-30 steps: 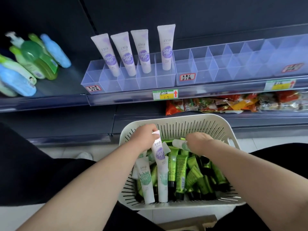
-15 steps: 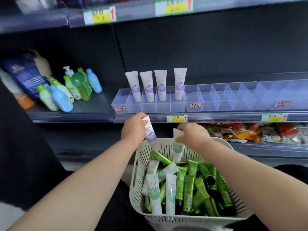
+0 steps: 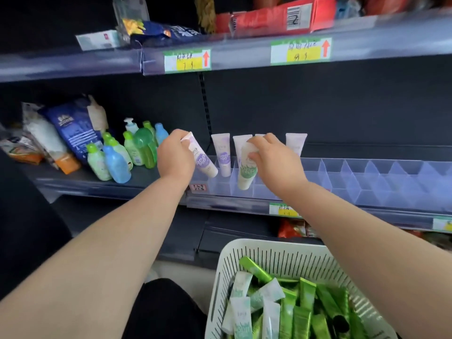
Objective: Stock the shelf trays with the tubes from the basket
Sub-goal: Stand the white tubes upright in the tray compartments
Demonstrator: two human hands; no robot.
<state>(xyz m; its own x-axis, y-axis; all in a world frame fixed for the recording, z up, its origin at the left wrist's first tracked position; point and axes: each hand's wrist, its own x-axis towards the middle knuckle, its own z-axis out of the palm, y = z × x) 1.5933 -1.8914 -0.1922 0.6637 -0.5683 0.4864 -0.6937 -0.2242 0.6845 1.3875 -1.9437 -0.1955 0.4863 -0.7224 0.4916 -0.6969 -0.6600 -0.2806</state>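
Left hand's [image 3: 175,159] purple tube [image 3: 204,162], right hand's [image 3: 274,160] green tube [image 3: 247,173] at tray [image 3: 367,182].

A shop aisle: dark metal shelving [image 3: 342,101] whose front edges carry yellow-and-green price labels [image 3: 187,60] with red arrows. The upper shelf [image 3: 73,67] holds a barcoded red box [image 3: 274,18] and snack bags [image 3: 156,33]. The middle shelf [image 3: 80,189] holds small bottles [image 3: 116,165] at its left end and a clear divided tray [image 3: 367,177] along its front edge.

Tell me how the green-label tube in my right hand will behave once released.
Likely to lean, not fall: the green-label tube is tall, but the tray dividers flank its base. Probably light, since the right hand pinches it with fingertips.
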